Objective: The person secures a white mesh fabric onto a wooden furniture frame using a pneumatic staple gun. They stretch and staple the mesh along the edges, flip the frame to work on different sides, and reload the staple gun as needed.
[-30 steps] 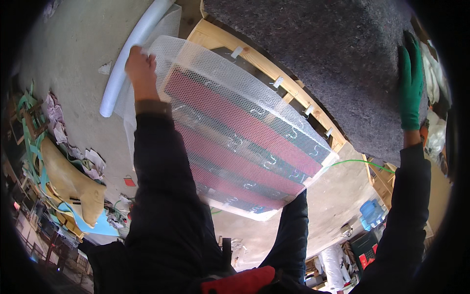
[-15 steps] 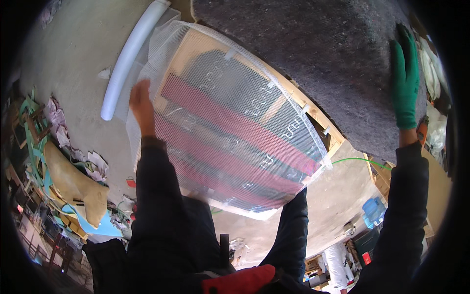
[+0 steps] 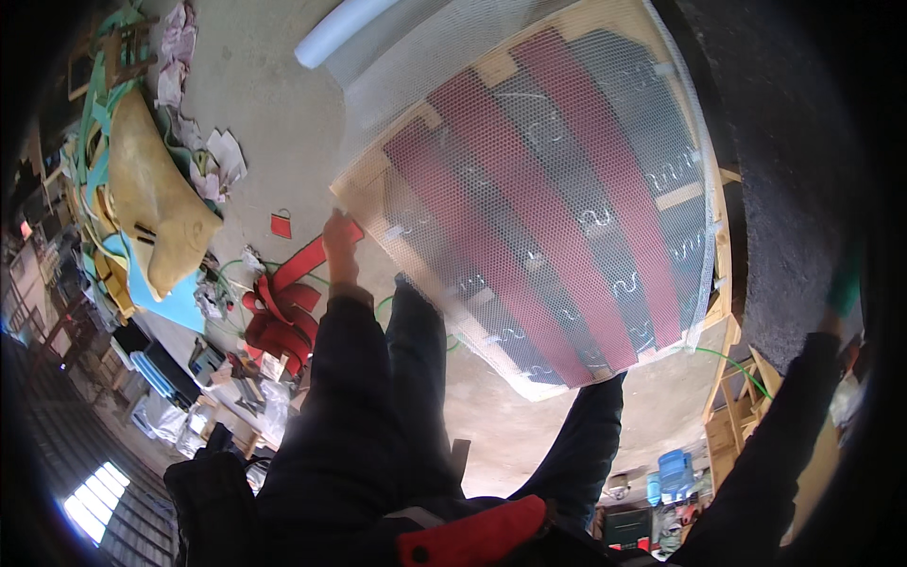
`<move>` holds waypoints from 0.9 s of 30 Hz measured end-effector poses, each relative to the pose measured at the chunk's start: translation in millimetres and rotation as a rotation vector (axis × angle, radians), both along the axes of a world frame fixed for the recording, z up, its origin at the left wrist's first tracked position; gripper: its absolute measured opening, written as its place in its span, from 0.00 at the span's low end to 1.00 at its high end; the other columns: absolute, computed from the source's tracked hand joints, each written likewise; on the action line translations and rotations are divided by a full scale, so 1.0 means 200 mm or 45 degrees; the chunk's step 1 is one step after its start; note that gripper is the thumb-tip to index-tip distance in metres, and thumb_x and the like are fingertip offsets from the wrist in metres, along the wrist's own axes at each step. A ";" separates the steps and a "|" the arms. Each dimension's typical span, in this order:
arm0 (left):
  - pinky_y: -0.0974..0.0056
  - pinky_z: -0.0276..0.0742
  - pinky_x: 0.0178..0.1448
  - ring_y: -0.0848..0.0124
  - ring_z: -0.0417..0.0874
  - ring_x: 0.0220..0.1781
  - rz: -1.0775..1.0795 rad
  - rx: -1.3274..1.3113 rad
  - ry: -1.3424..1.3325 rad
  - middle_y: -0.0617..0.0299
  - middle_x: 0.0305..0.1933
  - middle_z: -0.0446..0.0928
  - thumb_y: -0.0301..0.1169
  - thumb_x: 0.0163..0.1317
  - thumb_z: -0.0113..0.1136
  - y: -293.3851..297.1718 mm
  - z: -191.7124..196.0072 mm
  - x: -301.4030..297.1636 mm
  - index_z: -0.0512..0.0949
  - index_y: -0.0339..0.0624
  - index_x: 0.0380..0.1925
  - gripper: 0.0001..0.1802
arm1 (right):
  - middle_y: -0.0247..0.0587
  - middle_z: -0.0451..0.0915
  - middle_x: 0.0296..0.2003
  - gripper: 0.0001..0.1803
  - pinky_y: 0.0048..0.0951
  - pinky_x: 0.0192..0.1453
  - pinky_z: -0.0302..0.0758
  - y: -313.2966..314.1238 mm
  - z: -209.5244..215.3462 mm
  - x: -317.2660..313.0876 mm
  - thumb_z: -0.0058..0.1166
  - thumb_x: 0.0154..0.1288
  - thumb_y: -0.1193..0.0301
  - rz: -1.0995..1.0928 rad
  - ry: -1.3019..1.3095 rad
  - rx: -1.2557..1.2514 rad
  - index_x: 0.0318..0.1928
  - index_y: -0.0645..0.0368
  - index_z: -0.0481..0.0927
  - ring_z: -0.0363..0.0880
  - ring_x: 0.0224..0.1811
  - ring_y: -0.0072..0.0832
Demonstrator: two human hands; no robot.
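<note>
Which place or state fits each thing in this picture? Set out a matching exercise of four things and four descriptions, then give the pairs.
Things
1. white mesh sheet
2. white foam tube
3. red webbing straps
4. bare left hand

Descriptions
A. lying in a loose heap on the concrete floor, lower left
B. gripping the left edge of the wooden frame
C. spread over the red and grey stripes of the frame
D. lying on the floor at the top of the picture, beside the frame

Pairs: 1-C, 2-D, 3-A, 4-B
</note>
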State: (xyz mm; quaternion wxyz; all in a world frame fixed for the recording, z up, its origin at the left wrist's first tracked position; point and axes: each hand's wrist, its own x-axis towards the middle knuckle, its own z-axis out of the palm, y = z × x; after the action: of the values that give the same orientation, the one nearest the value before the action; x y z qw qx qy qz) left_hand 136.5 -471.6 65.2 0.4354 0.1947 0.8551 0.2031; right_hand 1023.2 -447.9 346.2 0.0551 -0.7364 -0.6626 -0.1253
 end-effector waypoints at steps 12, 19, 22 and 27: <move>0.64 0.76 0.64 0.68 0.84 0.55 -0.374 -0.070 -0.079 0.57 0.47 0.84 0.41 0.81 0.54 0.72 -0.01 0.13 0.85 0.34 0.44 0.20 | 0.59 0.77 0.65 0.31 0.54 0.71 0.71 0.86 -1.30 -1.32 0.53 0.77 0.53 0.202 0.540 -0.019 0.67 0.64 0.75 0.75 0.67 0.56; 0.67 0.73 0.69 0.71 0.82 0.59 -0.238 0.625 -0.636 0.60 0.55 0.82 0.40 0.80 0.59 0.57 0.27 0.03 0.80 0.38 0.53 0.16 | 0.57 0.68 0.75 0.36 0.58 0.77 0.62 1.02 -1.44 -1.20 0.52 0.75 0.51 0.012 0.420 -0.033 0.75 0.58 0.69 0.65 0.77 0.55; 0.66 0.76 0.66 0.71 0.82 0.59 0.254 0.554 -0.622 0.63 0.56 0.81 0.41 0.80 0.59 0.44 0.33 -0.07 0.76 0.40 0.58 0.18 | 0.56 0.63 0.78 0.39 0.61 0.78 0.59 1.08 -1.47 -1.14 0.52 0.75 0.48 -0.007 0.398 -0.058 0.77 0.57 0.66 0.61 0.79 0.55; 0.67 0.78 0.46 0.79 0.78 0.42 0.313 0.596 -0.386 0.71 0.41 0.77 0.44 0.79 0.61 0.39 0.24 -0.08 0.78 0.44 0.52 0.16 | 0.55 0.60 0.80 0.42 0.65 0.78 0.58 1.17 -1.57 -1.10 0.45 0.76 0.41 -0.118 0.250 -0.155 0.79 0.56 0.63 0.59 0.81 0.56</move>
State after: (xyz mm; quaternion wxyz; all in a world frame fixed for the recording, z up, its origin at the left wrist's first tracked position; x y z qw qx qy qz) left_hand 120.3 -393.6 113.9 0.4736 0.1520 0.7275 0.4725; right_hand 802.3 -213.1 32.7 0.0691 -0.7769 -0.6256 -0.0145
